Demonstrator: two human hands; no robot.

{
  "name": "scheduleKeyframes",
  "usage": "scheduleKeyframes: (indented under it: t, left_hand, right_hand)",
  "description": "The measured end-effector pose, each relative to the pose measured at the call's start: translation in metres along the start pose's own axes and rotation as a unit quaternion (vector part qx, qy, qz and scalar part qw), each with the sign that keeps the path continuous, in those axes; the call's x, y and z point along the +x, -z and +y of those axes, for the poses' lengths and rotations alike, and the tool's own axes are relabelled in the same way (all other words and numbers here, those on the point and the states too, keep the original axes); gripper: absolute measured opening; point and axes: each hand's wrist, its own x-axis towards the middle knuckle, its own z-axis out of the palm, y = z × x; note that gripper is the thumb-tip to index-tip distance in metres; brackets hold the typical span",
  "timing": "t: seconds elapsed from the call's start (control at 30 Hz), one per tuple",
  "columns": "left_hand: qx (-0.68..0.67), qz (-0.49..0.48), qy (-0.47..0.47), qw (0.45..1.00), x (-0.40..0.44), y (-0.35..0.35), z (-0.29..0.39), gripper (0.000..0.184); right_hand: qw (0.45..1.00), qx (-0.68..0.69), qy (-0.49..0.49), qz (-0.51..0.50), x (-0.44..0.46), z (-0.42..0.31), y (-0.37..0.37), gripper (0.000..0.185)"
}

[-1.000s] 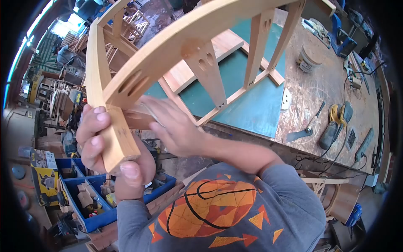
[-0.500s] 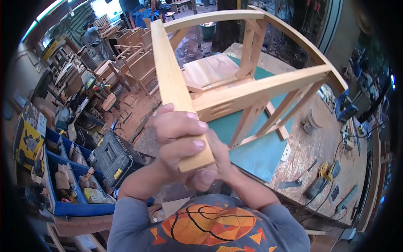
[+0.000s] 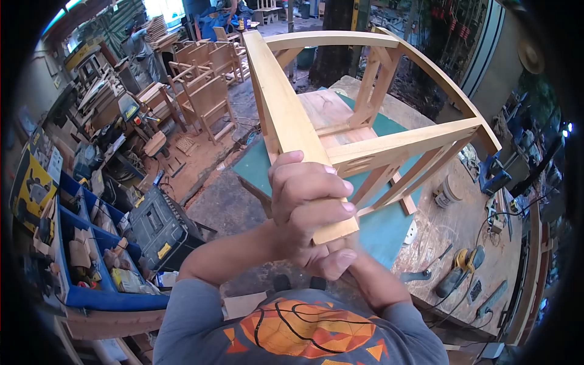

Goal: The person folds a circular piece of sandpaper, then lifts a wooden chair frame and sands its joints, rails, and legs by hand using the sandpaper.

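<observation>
A pale wooden chair frame (image 3: 420, 131), with a broad flat armrest (image 3: 292, 109) and curved rails, stands tilted over a green board (image 3: 389, 237) on the workbench. My left hand (image 3: 307, 198) wraps its fingers over the near end of the armrest, with a thumb showing beneath the end. From the right, my right hand (image 3: 353, 240) reaches in under the same end and appears closed on the frame. The armrest and my left hand hide most of its fingers. Slats run along the frame's right side, their lower ends close to the board.
On the workbench (image 3: 438, 243) lie a corded sander (image 3: 459, 271) and a metal hand tool (image 3: 420, 275); a small tub (image 3: 447, 191) stands farther back. At left are a black toolbox (image 3: 161, 225) and a blue divided bin (image 3: 103, 292). Several wooden chairs (image 3: 207, 97) stand behind; a person (image 3: 140, 48) is far left.
Both hands and the near armrest end have shifted right in view, and the chair frame has turned slightly. More of the green board shows at its left. My left hand keeps its grip.
</observation>
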Motion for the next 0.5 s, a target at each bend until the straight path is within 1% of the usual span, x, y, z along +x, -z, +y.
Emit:
scheduleKeyframes:
  t: [0.03, 0.1, 0.2, 0.23, 0.3, 0.33, 0.4, 0.5]
  left_hand:
    - [-0.003, 0.0, 0.0, 1.0, 0.001, 0.0, 0.0, 0.048]
    - [-0.002, 0.008, 0.004, 1.0, 0.004, 0.001, 0.0, 0.048]
    - [-0.028, 0.015, 0.015, 0.999, 0.004, 0.001, 0.003, 0.047]
    - [-0.017, 0.028, 0.024, 0.999, 0.006, 0.002, 0.001, 0.047]
    - [-0.023, -0.005, 0.017, 1.0, 0.005, 0.006, 0.002, 0.047]
    - [-0.028, 0.002, 0.016, 0.999, 0.002, 0.003, 0.002, 0.047]
    - [-0.022, 0.015, 0.016, 1.0, -0.001, 0.001, 0.002, 0.046]
    - [-0.037, 0.036, 0.024, 0.998, -0.003, 0.0, 0.002, 0.044]
  right_hand:
    - [1.0, -0.003, -0.017, -0.02, 0.009, -0.01, 0.003, 0.036]
    - [0.999, -0.016, -0.03, -0.028, 0.009, -0.004, -0.001, 0.036]
    - [0.997, -0.06, -0.041, -0.023, -0.033, 0.047, -0.022, 0.036]
    - [0.995, -0.08, -0.05, -0.025, -0.053, 0.064, -0.031, 0.036]
    - [0.991, -0.111, -0.073, -0.025, -0.083, 0.082, -0.04, 0.036]
    - [0.989, -0.12, -0.079, -0.021, -0.089, 0.087, -0.039, 0.036]
    - [0.986, -0.141, -0.086, 0.002, -0.09, 0.088, -0.032, 0.037]
    - [0.979, -0.164, -0.099, 0.066, -0.075, 0.074, -0.019, 0.037]
